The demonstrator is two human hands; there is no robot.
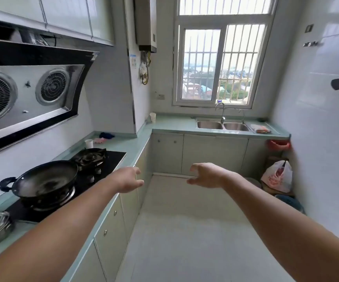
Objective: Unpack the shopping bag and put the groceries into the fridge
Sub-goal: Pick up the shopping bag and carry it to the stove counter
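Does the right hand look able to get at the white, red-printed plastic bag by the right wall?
Probably not without a step closer: the right hand is empty, in the air short of the white, red-printed plastic bag. Nothing visible lies between them.

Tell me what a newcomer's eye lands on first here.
Two arms reach forward mid-frame, left hand and right hand open and empty. A black wok sits on the stove at left, a barred window glows far ahead, and a plastic bag sits low by the right wall.
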